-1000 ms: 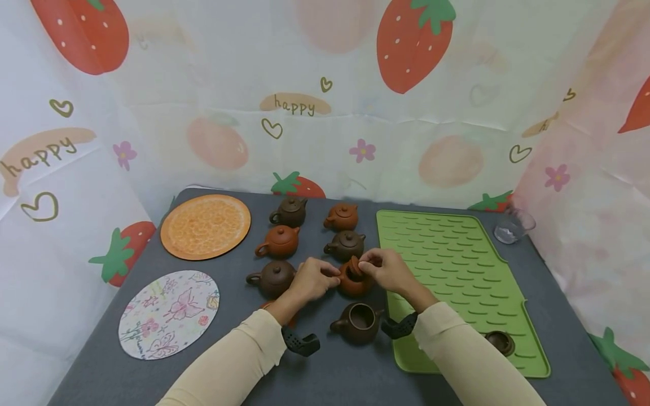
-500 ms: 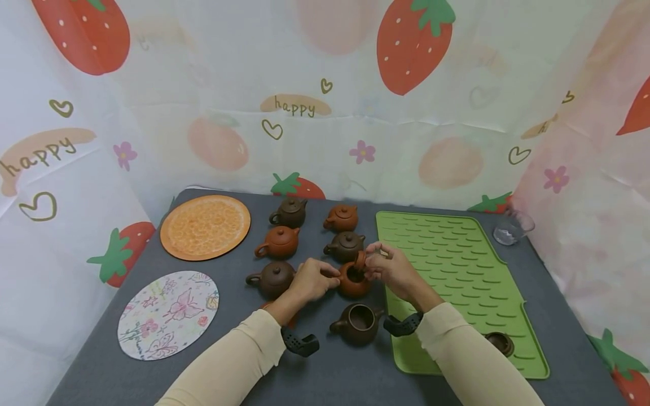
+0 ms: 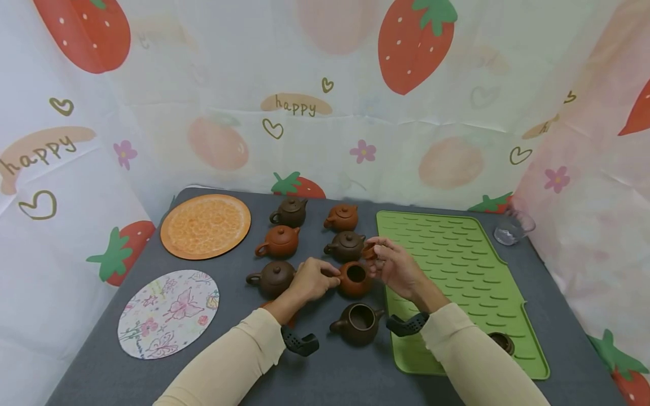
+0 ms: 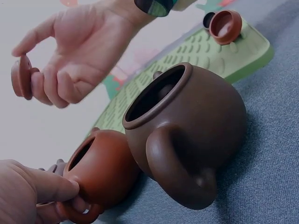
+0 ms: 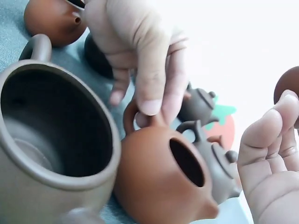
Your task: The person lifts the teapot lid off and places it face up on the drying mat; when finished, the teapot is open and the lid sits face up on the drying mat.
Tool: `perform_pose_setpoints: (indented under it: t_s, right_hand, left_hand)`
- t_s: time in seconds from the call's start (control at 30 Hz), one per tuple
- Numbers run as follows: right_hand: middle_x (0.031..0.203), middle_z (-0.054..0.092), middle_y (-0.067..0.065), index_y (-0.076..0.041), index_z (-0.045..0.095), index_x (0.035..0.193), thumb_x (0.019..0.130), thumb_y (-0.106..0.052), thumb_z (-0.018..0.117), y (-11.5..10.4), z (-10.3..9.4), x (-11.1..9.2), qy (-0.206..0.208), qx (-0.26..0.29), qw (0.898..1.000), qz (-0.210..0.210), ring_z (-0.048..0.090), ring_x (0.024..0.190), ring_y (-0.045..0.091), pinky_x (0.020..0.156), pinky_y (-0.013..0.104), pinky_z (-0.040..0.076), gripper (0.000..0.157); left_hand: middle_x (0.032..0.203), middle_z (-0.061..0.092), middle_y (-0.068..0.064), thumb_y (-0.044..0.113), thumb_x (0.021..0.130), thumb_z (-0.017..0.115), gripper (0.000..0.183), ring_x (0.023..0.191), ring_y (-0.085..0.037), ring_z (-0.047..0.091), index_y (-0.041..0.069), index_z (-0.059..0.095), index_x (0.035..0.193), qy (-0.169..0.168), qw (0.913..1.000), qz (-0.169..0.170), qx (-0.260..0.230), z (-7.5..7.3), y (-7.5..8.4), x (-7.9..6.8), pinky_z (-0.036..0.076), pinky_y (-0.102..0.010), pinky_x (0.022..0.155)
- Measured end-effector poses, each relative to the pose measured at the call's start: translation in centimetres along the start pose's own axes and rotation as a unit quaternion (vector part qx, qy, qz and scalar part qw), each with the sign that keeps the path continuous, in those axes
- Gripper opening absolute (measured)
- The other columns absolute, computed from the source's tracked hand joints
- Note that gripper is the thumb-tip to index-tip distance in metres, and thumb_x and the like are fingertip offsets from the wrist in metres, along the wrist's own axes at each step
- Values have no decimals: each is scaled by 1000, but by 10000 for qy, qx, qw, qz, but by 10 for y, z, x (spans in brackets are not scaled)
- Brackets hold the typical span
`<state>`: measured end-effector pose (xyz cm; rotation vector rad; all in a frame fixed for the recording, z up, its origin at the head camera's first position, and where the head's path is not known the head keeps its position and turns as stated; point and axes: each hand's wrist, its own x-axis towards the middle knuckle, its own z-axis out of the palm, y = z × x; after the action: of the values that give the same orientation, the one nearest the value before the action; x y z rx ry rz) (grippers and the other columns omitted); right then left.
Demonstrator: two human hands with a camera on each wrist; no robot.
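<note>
Left hand (image 3: 313,280): unchanged over the last second, thumb and fingers pinching the handle of the round, orange-brown clay teapot (image 3: 355,288), which sits on the dark grey cloth-covered desk (image 3: 325,372). Its small round orange-brown clay lid (image 4: 21,79), tilted over the mouth a second ago, is now clear of the rim, pinched in the right hand (image 3: 399,272). Judged: uncovering done; lid not yet set down.

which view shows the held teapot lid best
Left wrist: the teapot lid is large and nearly whole, held in the right hand. Head shows it small, partly covered; right wrist only a piece, cut by the edge.
</note>
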<state>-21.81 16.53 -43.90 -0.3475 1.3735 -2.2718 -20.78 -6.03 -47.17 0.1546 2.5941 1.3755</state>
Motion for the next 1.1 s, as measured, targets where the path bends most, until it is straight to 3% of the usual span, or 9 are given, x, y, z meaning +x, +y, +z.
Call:
perform_pose_setpoints:
  t_s: [0.17, 0.43, 0.7, 0.9, 1.1]
  right_hand:
    - [105, 59, 9, 0, 51, 123, 101, -4, 46, -11, 5, -4, 16, -195, 9998, -26, 58, 80, 21, 73, 34, 49, 23]
    - [114, 59, 15, -3, 55, 125, 95, 4, 55, -35, 11, -17, -165, -615, 9978, -194, 63, 95, 29, 87, 42, 49, 31]
    - [117, 62, 15, -5, 54, 127, 93, 7, 58, -60, 10, -31, -370, -1197, 9919, -204, 65, 97, 30, 87, 41, 50, 36]
    - [115, 62, 17, -5, 54, 128, 93, 9, 56, -74, 3, -45, -398, -1736, 9836, -289, 65, 99, 29, 85, 41, 50, 38]
    - [121, 57, 12, 3, 53, 127, 92, 9, 58, -89, -8, -61, -247, -2490, 9671, -449, 59, 107, 22, 83, 37, 51, 36]
  left_hand:
    - [94, 66, 1, 17, 85, 77, 6, 81, -18, 58, 19, 78, 90, -23, 10000, -16, -8, -1, 0, -1, 48, -35, 67]
    - [95, 66, 1, 18, 85, 77, 5, 86, -21, 58, 20, 78, 89, -26, 10000, 17, 33, -2, -1, -2, 48, -36, 70]
    - [95, 67, 1, 18, 85, 77, 6, 88, -22, 58, 20, 78, 90, -32, 10000, 12, 7, -4, -1, -3, 48, -36, 71]
    - [98, 66, 0, 18, 85, 77, 5, 89, -22, 57, 21, 78, 90, -24, 10000, 21, 47, -2, -1, -2, 48, -37, 70]
    - [97, 66, 0, 18, 85, 77, 5, 85, -20, 57, 21, 78, 89, -9, 10000, 1, 54, -1, -1, 0, 48, -35, 68]
